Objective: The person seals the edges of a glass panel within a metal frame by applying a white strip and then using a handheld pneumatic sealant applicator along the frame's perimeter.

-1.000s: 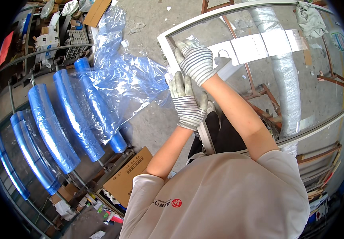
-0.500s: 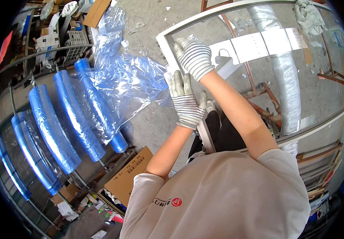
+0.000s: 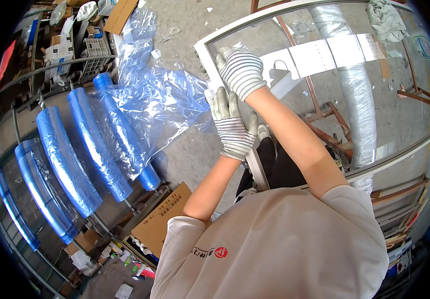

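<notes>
A large window frame [image 3: 259, 170] with a pale metal rim and a glass pane lies in front of me. My left hand [image 3: 233, 130], in a striped grey-and-white knit glove, rests along the left rim with its fingers stretched out and the thumb apart. Just beyond it, my right hand [image 3: 243, 73], gloved alike, is curled against the inner side of that rim near the far left corner. Its fingertips are bent out of sight, and what they hold, if anything, is hidden. Crumpled clear blue film [image 3: 175, 97] reaches up to the rim beside the left fingertips.
Several blue film rolls [image 3: 68, 162] hang on a metal rack at left. A shelf with boxes and a grey crate [image 3: 96, 47] stands beyond. A cardboard box [image 3: 162, 219] sits near my left elbow. A wrapped silvery roll [image 3: 358, 109] and brown metal stands [image 3: 342, 127] show through the glass.
Both hands stay at the left rim. The right hand has shifted very slightly left, and the left hand has hardly moved.
</notes>
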### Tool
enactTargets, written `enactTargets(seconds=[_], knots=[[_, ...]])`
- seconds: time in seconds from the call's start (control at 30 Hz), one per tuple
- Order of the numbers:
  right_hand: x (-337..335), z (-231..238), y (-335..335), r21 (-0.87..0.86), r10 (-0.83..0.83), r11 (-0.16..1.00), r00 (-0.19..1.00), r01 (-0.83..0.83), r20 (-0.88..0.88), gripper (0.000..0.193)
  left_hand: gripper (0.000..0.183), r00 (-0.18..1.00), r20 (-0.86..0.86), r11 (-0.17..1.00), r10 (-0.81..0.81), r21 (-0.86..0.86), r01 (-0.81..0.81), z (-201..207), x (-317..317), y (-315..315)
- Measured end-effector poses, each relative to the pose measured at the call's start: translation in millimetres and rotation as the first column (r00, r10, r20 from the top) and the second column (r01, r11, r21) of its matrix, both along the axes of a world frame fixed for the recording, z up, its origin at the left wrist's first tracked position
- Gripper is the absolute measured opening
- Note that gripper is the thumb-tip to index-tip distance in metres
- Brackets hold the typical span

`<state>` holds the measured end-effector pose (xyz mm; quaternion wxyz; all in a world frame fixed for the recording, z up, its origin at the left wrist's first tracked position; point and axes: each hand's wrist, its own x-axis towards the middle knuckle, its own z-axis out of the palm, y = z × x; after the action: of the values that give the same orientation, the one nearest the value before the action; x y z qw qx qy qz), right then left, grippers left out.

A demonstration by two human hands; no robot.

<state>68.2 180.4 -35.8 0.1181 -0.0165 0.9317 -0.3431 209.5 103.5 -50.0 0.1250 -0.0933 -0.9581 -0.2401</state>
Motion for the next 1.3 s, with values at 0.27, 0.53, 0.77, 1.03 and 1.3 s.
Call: enactTargets(seconds=[0.27,0.53,0.77,1.03,1.3], knots=[[2.4,-0.8,6.9,-0.129,-0.057,0.989,0.995,0.067,0.083,0.033,0.07,1.0,0.013,1.0,0.01,-0.02,-0.01,-1.2,0.5,-0.8],[-2.5,17.6,6.4,-0.063,0.008,0.998,0.99,0.001,0.141,0.035,0.07,1.0,0.03,1.0,0.009,-0.012,-0.009,-0.3,0.7,-1.8],[-10.9,-1.7,10.1,-0.306,-0.106,0.94,0.981,0.151,0.159,0.032,0.069,1.0,0.026,1.0,0.001,0.007,-0.001,1.9,0.5,-1.0],[-9.0,-7.5,6.8,-0.453,-0.202,0.841,0.948,0.296,0.245,0.031,0.07,0.998,0.059,1.0,0.016,-0.007,-0.016,1.0,0.9,-0.3],[-0.9,8.9,14.9,-0.321,-0.117,0.929,0.968,0.186,0.224,0.037,0.07,0.999,0.047,1.0,0.013,-0.01,-0.013,1.5,0.9,-0.6]])
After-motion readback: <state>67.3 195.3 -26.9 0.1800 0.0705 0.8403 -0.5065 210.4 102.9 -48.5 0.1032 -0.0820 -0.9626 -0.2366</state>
